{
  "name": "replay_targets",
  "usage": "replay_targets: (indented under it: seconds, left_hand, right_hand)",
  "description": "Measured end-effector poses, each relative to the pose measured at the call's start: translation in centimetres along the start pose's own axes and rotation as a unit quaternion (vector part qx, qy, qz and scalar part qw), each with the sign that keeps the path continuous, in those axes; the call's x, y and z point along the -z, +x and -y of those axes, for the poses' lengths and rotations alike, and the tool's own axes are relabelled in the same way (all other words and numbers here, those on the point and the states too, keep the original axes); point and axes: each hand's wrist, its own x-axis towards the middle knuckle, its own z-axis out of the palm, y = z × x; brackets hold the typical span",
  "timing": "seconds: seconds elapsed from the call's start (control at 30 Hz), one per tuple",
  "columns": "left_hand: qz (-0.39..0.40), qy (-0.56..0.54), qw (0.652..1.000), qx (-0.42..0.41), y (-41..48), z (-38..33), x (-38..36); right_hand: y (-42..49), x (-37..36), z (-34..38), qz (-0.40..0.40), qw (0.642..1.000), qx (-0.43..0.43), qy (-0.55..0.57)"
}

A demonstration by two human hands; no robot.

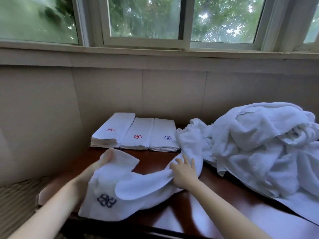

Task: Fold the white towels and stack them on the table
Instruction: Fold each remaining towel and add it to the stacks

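A white towel with a dark blue flower emblem lies crumpled across the front of the dark wooden table. My left hand grips its left end, lifted a little off the table. My right hand holds the towel's right part, fingers spread over the cloth. Behind, three stacks of folded white towels stand side by side: the left stack with a red emblem, the middle stack with a red emblem, the right stack with a blue emblem.
A big heap of unfolded white towels fills the right side of the table and hangs over its edge. A beige wall and a window sill run close behind. A striped cushion lies left of the table.
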Motion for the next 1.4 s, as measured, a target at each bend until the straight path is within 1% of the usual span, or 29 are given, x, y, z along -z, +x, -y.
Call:
replay_targets:
  seconds: [0.07, 0.17, 0.2, 0.23, 0.3, 0.37, 0.4, 0.43, 0.47, 0.5, 0.53, 0.57, 0.6, 0.67, 0.7, 0.73, 0.77, 0.83, 0.87, 0.93, 0.97, 1.03, 1.07, 1.1, 1.17, 1.23, 1.27, 1.33, 1.4]
  left_hand:
    - [-0.073, -0.007, 0.997, -0.019, 1.9, -0.9, 3.5]
    - [-0.157, -0.015, 0.987, -0.040, 4.2, -0.1, 7.2]
    - [-0.172, -0.014, 0.984, -0.048, 4.7, 0.2, 7.7]
    - [-0.182, -0.007, 0.982, -0.056, 5.0, 0.4, 7.9]
    - [-0.209, 0.026, 0.973, -0.095, 5.5, 0.5, 7.6]
    - [-0.262, 0.143, 0.942, -0.152, 5.6, 0.3, 6.8]
    - [-0.289, 0.230, 0.911, -0.183, 5.4, 0.2, 6.3]
    - [-0.291, 0.318, 0.875, -0.221, 5.1, 0.3, 5.5]
    - [-0.247, 0.392, 0.845, -0.269, 4.7, 0.3, 4.4]
    - [-0.166, 0.449, 0.823, -0.308, 4.0, 0.6, 2.9]
    - [-0.062, 0.493, 0.804, -0.328, 3.3, 1.0, 1.4]
    - [0.044, 0.532, 0.779, -0.329, 2.7, 1.6, -0.2]
    - [0.127, 0.567, 0.748, -0.322, 2.2, 2.3, -1.5]
    - [0.217, 0.623, 0.685, -0.309, 1.5, 3.4, -3.6]
    - [0.242, 0.632, 0.669, -0.307, 1.4, 3.9, -4.4]
    - [0.263, 0.629, 0.666, -0.302, 1.4, 4.3, -4.9]
    - [0.280, 0.621, 0.674, -0.285, 1.2, 4.4, -5.2]
    - [0.300, 0.589, 0.713, -0.236, 1.1, 4.4, -5.3]
    - [0.313, 0.564, 0.734, -0.212, 1.0, 4.4, -5.3]
    - [0.341, 0.532, 0.749, -0.201, 0.3, 4.2, -5.7]
    - [0.356, 0.525, 0.744, -0.208, -0.1, 4.1, -6.2]
    - [0.372, 0.531, 0.721, -0.245, -0.9, 4.0, -7.4]
    - [0.364, 0.538, 0.717, -0.254, -1.5, 3.7, -7.9]
    - [0.350, 0.535, 0.723, -0.260, -1.6, 3.3, -8.1]
    - [0.307, 0.522, 0.744, -0.284, -1.4, 2.2, -7.7]
    - [0.238, 0.516, 0.756, -0.324, -1.1, 0.4, -6.4]
    - [0.184, 0.526, 0.754, -0.348, -1.0, -0.5, -5.7]
    - [0.055, 0.552, 0.719, -0.418, -0.8, -2.6, -4.6]
    - [-0.045, 0.580, 0.663, -0.472, -0.4, -4.1, -3.8]
  right_hand:
    - [0.0, -0.4, 0.1, 0.017, 1.000, -0.015, -0.016]
    - [-0.4, -0.2, 0.6, -0.015, 0.999, -0.039, 0.015]
    - [-0.5, 0.4, 1.0, -0.008, 0.999, -0.042, 0.027]
    - [-0.6, 1.1, 1.4, 0.019, 0.998, -0.043, 0.040]
    - [-0.8, 2.5, 2.2, 0.119, 0.991, -0.037, 0.058]
    - [-1.4, 3.6, 2.5, 0.188, 0.979, -0.030, 0.079]
    - [-1.7, 4.0, 2.6, 0.189, 0.977, -0.024, 0.094]
    - [-2.0, 4.3, 2.5, 0.174, 0.979, -0.014, 0.103]
    - [-2.2, 4.5, 2.3, 0.150, 0.984, 0.001, 0.100]
    - [-2.4, 4.6, 2.0, 0.126, 0.987, 0.018, 0.094]
    - [-2.5, 4.5, 1.8, 0.109, 0.989, 0.038, 0.094]
    - [-2.8, 4.4, 1.6, 0.103, 0.987, 0.060, 0.108]
    - [-3.0, 4.3, 1.4, 0.108, 0.981, 0.081, 0.138]
    - [-3.7, 4.1, 0.7, 0.171, 0.951, 0.098, 0.237]
    - [-4.1, 3.9, 0.3, 0.224, 0.931, 0.099, 0.271]
    - [-4.4, 3.6, -0.2, 0.271, 0.919, 0.101, 0.268]
    - [-4.8, 3.3, -0.7, 0.305, 0.916, 0.101, 0.238]
    - [-5.1, 2.7, -1.2, 0.310, 0.927, 0.107, 0.183]
    - [-5.1, 2.6, -1.3, 0.280, 0.939, 0.113, 0.165]
    - [-5.0, 2.5, -1.2, 0.190, 0.957, 0.125, 0.183]
    - [-5.0, 2.6, -0.9, 0.145, 0.954, 0.133, 0.228]
    - [-4.9, 3.0, 0.1, 0.055, 0.940, 0.144, 0.305]
    - [-4.8, 3.2, 0.4, 0.015, 0.940, 0.145, 0.308]
    - [-4.6, 3.5, 0.7, -0.011, 0.943, 0.153, 0.294]
    - [-4.2, 4.1, 0.2, -0.018, 0.952, 0.164, 0.259]
    - [-4.1, 4.7, -1.4, 0.053, 0.963, 0.141, 0.222]
    - [-4.1, 4.8, -2.3, 0.100, 0.970, 0.123, 0.186]
    - [-4.2, 4.8, -3.5, 0.162, 0.980, 0.082, 0.078]
    - [-4.3, 4.8, -4.0, 0.153, 0.987, 0.052, -0.013]
